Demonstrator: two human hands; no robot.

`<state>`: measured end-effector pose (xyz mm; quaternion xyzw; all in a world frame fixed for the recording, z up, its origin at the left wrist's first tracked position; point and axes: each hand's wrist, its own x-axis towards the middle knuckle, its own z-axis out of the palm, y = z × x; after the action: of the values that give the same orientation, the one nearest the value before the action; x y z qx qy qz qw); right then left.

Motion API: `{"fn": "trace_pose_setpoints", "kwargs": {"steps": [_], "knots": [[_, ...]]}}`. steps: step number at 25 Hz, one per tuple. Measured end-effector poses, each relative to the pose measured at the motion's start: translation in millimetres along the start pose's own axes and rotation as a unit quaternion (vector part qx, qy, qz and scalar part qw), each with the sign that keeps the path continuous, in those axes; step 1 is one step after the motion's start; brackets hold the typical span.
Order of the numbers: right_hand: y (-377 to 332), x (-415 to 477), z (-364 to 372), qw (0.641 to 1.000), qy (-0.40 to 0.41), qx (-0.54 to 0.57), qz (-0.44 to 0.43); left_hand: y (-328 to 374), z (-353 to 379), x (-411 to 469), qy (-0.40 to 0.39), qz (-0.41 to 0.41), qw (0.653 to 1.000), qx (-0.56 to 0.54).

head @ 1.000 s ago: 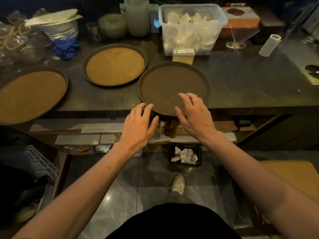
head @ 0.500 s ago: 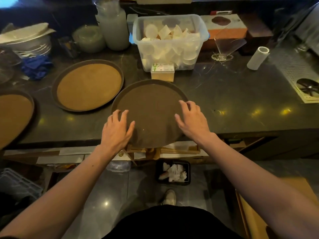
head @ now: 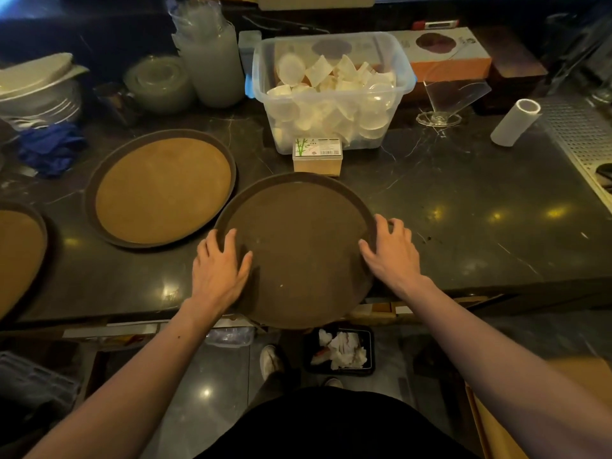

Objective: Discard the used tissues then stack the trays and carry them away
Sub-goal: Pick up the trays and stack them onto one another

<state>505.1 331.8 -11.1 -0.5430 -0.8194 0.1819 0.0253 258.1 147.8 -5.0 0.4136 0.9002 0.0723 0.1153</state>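
dark counter (head: 463, 210), both hands (head: 220, 273) (head: 390, 253) on dark tray's (head: 298, 246) rim

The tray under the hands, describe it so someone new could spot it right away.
On the dark marble counter, three round trays lie in a row. The dark brown tray is the rightmost, overhanging the near edge, with the left hand and right hand on its sides. The other two have lighter tan surfaces.

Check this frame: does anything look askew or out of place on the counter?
The dark round tray overhangs the counter's front edge, above the bin of used tissues; both hands grip its rim. Nothing looks spilled.
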Motion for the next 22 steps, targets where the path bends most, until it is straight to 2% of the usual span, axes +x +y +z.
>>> {"fn": "trace_pose_setpoints", "kwargs": {"steps": [5, 13, 18, 22], "knots": [[2.0, 3.6, 13.3, 0.999, -0.019, 0.010, 0.035, -8.9, 8.7, 6.9, -0.034, -0.016, 0.999, -0.006], [-9.9, 4.6, 22.0, 0.997, -0.012, 0.055, 0.058, -15.7, 12.8, 21.3, -0.060, -0.056, 0.993, -0.088], [-13.2, 7.1, 22.3, 0.994, -0.023, 0.064, 0.089, -14.0, 11.9, 32.5, -0.054, -0.089, 0.979, -0.172], [-12.9, 0.0, 15.9, 0.990, 0.001, 0.088, 0.106, -16.2, 13.5, 28.1, -0.038, -0.095, 0.974, -0.200]]}}
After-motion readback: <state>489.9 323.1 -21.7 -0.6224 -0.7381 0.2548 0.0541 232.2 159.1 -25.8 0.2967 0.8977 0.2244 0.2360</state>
